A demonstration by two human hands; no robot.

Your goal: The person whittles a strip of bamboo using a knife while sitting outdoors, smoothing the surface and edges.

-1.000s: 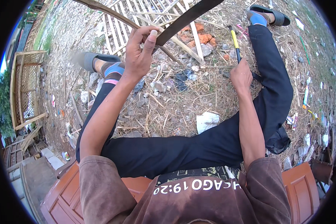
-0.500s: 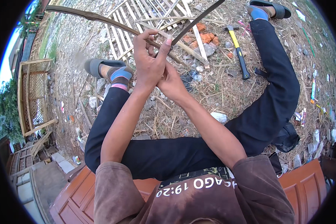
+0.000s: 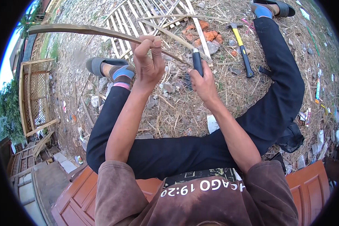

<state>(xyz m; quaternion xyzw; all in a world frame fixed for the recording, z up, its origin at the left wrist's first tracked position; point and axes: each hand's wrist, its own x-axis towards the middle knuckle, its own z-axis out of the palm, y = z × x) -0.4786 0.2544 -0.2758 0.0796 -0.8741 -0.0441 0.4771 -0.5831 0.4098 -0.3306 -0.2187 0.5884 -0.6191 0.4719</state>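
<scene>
Evidently, one brown stick and one dark handle, a hand on each

Currently, a long, brown, slightly bent wooden stick point(image 3: 101, 31) is held up off the ground, its thicker end out to the left, its thinner end tapering to the right. The left hand point(image 3: 148, 66) has its fingers curled closely about it, nearer the thin end. By its look it should be light, stiff and dry, with a rough surface unlikely to slip; the slender tip seems the likeliest part to snap, so the thicker middle looks the sounder place to take hold.

Just beyond that tip, the right hand point(image 3: 205, 84) is wrapped snugly round a black, cylindrical handle point(image 3: 197, 62) with a silvery end pointing up. What the handle belongs to, I cannot make out; nor can I tell whether the tip touches it.

Farther out, on the straw-strewn, stony ground point(image 3: 169, 120), a yellow-and-black claw hammer point(image 3: 241, 49) lies to the right, near the leg in black trousers point(image 3: 177, 154). Orange-red broken lumps point(image 3: 211, 35) lie beside the right edge of a pale, narrow wooden plank point(image 3: 198, 28). Near the left rim of the view stands a brown wooden lattice panel point(image 3: 37, 84).
</scene>
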